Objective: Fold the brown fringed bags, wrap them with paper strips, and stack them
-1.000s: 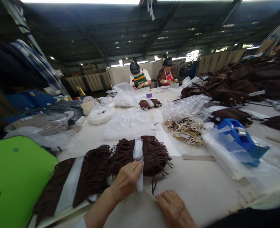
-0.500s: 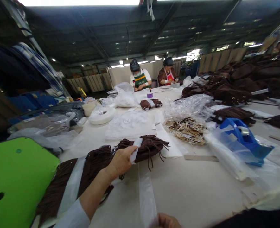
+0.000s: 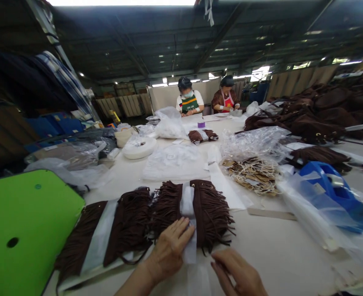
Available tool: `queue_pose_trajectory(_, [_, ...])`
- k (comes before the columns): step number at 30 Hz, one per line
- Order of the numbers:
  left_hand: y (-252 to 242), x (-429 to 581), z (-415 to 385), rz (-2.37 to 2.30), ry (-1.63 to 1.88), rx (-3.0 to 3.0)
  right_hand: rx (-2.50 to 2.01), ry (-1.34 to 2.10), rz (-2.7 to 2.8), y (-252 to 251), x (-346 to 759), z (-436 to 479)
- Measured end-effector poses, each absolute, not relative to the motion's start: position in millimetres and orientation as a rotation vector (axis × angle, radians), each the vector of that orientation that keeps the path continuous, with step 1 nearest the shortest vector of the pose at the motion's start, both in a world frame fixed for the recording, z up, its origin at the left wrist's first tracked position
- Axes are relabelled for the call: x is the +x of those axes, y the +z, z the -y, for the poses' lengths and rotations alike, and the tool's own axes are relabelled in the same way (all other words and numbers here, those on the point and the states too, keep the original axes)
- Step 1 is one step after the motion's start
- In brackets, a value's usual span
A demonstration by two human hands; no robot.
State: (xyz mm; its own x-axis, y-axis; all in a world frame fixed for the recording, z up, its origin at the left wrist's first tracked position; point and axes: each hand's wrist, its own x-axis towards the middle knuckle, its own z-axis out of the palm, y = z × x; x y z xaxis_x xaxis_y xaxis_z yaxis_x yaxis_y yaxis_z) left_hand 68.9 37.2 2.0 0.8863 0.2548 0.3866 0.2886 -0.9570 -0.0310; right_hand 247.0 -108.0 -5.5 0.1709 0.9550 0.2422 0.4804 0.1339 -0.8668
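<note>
A dark brown fringed bag [image 3: 210, 205] lies flat on the table in front of me, with a translucent white strip [image 3: 187, 199] running across its middle. My left hand [image 3: 169, 246] rests on the strip and the bag's lower edge, its fingers stretched out and pressing down. To the right of the strip's lower end, just off the fringe, my right hand [image 3: 238, 271] hovers with thumb and fingers apart and nothing visible in them. A second brown fringed bag [image 3: 127, 222], also crossed by a pale band [image 3: 99, 238], lies to the left.
A bright green board [image 3: 30, 222] stands at the left. To the right are a blue tape dispenser [image 3: 326, 185], clear plastic sheets and a pile of tags with strings [image 3: 252, 174]. Farther back lie a white roll [image 3: 139, 147] and brown bags. Two people work across the table.
The bag has been laid flat on the table. My left hand has gone from gripping its strip to pressing flat on it; my right hand has come up and released the strip's lower end.
</note>
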Motion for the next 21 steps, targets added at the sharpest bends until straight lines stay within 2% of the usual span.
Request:
queue_pose_trajectory(2, [12, 68, -42, 0.469, -0.744, -3.074, -1.427, 0.197, 1.579, 7, 254, 84])
queue_pose_trajectory(5, [25, 68, -46, 0.671, -1.112, -3.161, -1.441, -0.025, 1.652, 19, 261, 41])
queue_pose_trajectory(8, [37, 70, -49, 0.87, -1.399, -3.171, -1.57, 0.09, 1.709, 28, 267, -1])
queue_pose_trajectory(12, [58, 76, -66, 1.011, -1.616, -3.119, -1.667, 0.165, 1.719, 40, 280, -48])
queue_pose_trajectory(21, [116, 104, -132, 1.238, -1.708, -2.964, -1.794, 0.39, 1.874, 48, 300, -125])
